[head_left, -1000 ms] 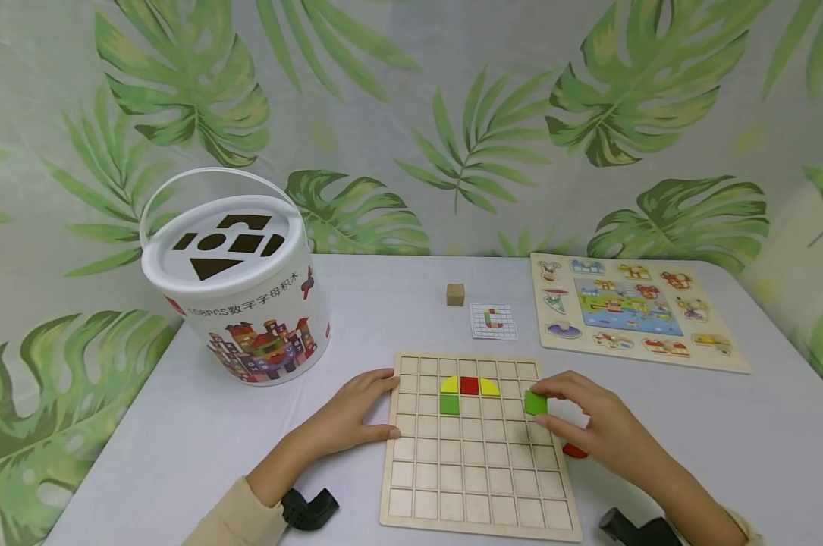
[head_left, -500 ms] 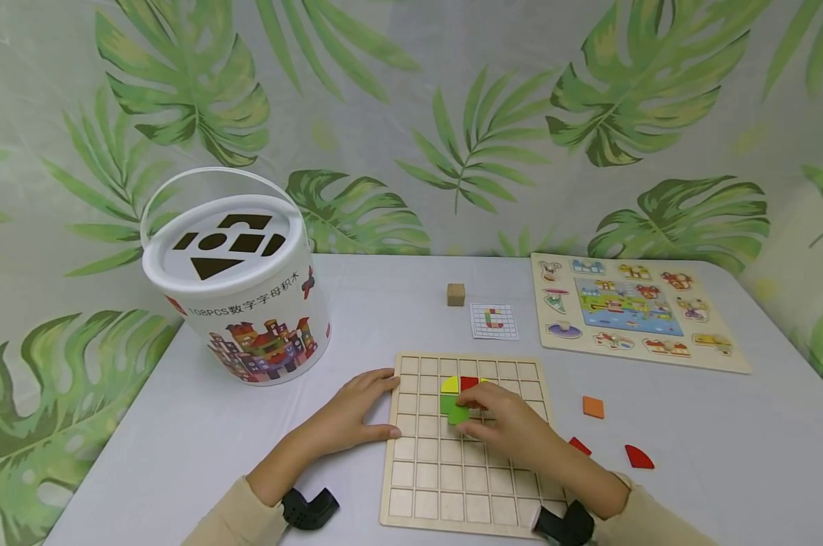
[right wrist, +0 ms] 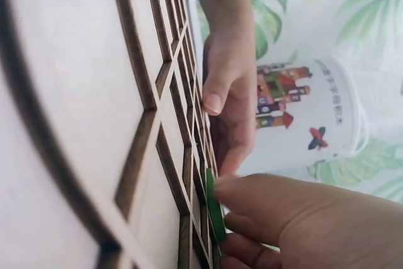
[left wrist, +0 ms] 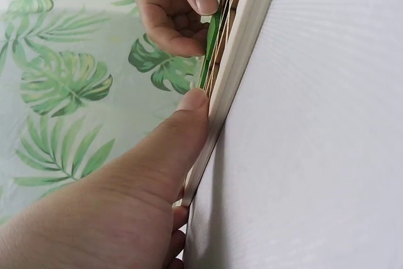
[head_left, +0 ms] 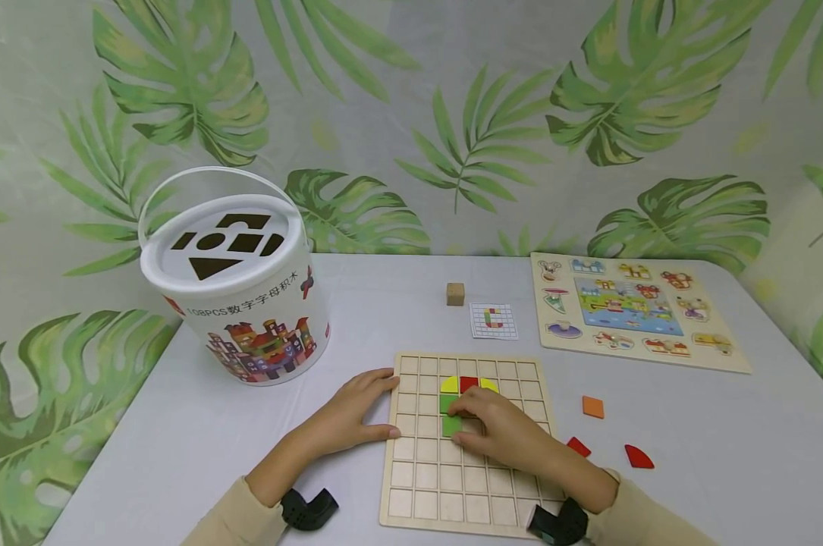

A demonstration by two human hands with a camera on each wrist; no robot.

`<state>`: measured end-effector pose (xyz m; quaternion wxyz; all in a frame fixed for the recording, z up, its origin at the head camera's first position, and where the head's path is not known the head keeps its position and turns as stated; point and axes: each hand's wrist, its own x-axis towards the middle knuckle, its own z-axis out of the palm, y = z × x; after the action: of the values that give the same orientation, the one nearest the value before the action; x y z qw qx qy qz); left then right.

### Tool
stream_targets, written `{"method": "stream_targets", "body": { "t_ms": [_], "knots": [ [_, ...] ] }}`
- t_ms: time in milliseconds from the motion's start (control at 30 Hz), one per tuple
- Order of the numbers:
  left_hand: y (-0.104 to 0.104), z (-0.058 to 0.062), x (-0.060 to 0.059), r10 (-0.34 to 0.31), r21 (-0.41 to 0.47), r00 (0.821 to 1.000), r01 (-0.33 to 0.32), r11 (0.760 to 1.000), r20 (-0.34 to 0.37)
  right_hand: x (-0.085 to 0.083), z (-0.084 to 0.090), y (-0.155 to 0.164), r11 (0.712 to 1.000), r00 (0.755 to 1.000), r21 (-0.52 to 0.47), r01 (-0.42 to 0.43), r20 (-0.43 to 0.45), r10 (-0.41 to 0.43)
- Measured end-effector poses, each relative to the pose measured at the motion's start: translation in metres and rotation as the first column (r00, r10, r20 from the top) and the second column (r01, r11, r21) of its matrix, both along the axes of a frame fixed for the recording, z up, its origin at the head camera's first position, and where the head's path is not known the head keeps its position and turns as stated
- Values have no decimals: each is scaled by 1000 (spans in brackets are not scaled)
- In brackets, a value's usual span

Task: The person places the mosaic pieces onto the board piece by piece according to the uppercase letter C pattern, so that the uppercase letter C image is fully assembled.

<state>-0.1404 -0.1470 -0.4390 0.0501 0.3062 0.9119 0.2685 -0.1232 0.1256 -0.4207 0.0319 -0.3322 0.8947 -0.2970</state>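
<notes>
My right hand (head_left: 503,428) pinches a green square tile (head_left: 450,426) at a cell of the wooden grid board (head_left: 428,504). The tile looks slightly tilted in the right wrist view; whether it sits fully in the cell cannot be told. Directly above it lies another green square (head_left: 447,403). Above that runs a row of a yellow quarter-circle (head_left: 450,385), a red square (head_left: 469,384) and a second yellow quarter-circle (head_left: 489,385), partly covered by my right hand. My left hand (head_left: 346,413) rests against the board's left edge, thumb and fingers spread along it.
Right of the board lie an orange square (head_left: 593,407), a red piece (head_left: 579,447) and a red quarter-circle (head_left: 639,456). Behind it are a pattern card (head_left: 493,321) and a wooden cube (head_left: 455,294). A white bucket (head_left: 247,303) stands left, a picture puzzle (head_left: 639,312) back right.
My right hand has carried the green square leftward from the board's right edge to below the other green square, uncovering the loose pieces on the right. My left hand has stayed put.
</notes>
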Motion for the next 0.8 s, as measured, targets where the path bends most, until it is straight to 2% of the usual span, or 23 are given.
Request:
{"method": "stream_targets", "body": {
  "t_ms": [300, 467, 633, 800],
  "knots": [
    [0, 0, 0, 4, 1, 1000, -4, 1000, 10, 0, 0, -2, 1000, 1000, 17, -13, -25, 14],
    [0, 0, 1, 5, 2, 1000, -5, 1000, 14, 0, 4, -1, 999, 999, 44, -16, 33, 14],
    [0, -1, 1, 4, 1, 1000, -4, 1000, 7, 4, 17, 11, 1000, 993, 5, -7, 120, 6],
    [0, -1, 0, 0, 0, 1000, 0, 1000, -1, 12, 32, 38, 999, 996, -31, 41, 86, -38]
  ]
}}
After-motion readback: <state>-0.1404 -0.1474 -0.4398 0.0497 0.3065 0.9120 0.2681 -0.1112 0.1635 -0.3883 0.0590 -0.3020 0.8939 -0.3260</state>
